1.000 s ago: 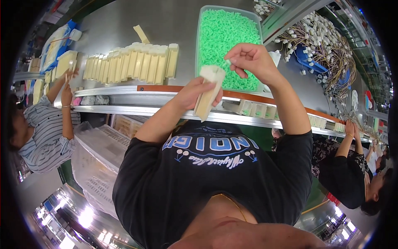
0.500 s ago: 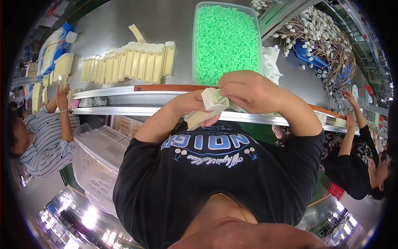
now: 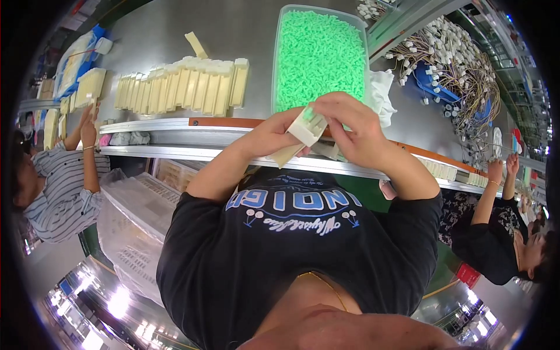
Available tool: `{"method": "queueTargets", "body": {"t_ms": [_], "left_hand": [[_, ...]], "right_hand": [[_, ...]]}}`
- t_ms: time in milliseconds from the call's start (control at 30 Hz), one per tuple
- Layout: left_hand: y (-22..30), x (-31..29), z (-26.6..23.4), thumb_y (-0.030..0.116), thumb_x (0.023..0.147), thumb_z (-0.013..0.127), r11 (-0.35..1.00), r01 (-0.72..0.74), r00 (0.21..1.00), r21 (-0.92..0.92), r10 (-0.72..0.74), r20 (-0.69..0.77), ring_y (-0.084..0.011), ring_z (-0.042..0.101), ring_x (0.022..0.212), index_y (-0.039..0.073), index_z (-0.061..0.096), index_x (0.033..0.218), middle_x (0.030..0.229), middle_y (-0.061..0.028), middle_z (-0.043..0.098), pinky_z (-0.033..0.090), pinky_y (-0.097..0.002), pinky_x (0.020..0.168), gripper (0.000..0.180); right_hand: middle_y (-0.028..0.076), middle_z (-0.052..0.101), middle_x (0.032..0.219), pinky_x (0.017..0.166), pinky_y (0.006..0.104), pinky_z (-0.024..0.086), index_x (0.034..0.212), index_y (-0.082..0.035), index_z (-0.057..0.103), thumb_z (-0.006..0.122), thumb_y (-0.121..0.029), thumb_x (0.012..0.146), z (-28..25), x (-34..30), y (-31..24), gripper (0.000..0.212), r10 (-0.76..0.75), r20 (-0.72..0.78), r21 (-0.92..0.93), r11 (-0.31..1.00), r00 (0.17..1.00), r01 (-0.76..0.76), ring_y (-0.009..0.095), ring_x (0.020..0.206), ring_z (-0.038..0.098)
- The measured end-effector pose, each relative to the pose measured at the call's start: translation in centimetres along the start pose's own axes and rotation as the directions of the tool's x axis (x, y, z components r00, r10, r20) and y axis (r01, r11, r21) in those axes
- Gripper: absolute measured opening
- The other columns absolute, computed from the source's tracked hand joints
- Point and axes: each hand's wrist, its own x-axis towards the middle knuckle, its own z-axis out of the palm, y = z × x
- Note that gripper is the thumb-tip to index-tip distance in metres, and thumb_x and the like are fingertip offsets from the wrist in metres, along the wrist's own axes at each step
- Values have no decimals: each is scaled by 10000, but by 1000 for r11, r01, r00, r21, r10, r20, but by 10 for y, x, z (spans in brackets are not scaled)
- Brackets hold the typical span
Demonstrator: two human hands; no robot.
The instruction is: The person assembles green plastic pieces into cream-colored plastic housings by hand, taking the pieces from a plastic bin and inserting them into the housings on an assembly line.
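1. I am logging a change: the right hand (image 3: pixel 354 127), over the tub (image 3: pixel 275 70) a second ago, is now bending its fingers at the slotted end of the cream housing (image 3: pixel 306 129). A green piece (image 3: pixel 308 114) is showing there. I am judging that the work is centring on this end, not the tub.
2. The left hand (image 3: pixel 268 137) is gripping the housing, tilted, above the silver rail (image 3: pixel 181 153). Right fingertips are apparently touching its end; I cannot tell whether they are pinching the green piece.
3. Edges: the tub's near end is lying just beyond the right hand. Bare bench (image 3: pixel 259 81) is leaving a narrow lane between tub and housing row (image 3: pixel 192 87), widening beyond the row.
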Motion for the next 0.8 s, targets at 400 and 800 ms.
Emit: {"method": "queueTargets", "body": {"t_ms": [400, 800], "left_hand": [[7, 8, 5, 160, 844, 495, 991, 77, 989, 105, -63, -133, -129, 537, 673, 51, 409, 1124, 820, -62, 531, 446, -251, 587, 312], [-14, 20, -2, 235, 852, 490, 860, 91, 973, -501, -185, -141, -196, 548, 618, 22, 478, 957, 742, -102, 541, 448, -290, 543, 239]], "right_hand": [[173, 515, 958, 625, 327, 465, 1077, 9, 501, 445, 154, 573, 4, -6, 2, 527, -52, -42, -205, 978, 998, 42, 291, 798, 546], [137, 486, 980, 803, 313, 395, 1066, -46, 533, 410, 94, 582, 8, -2, 34, 519, 260, 58, 131, 955, 964, -266, 266, 895, 487]]}}
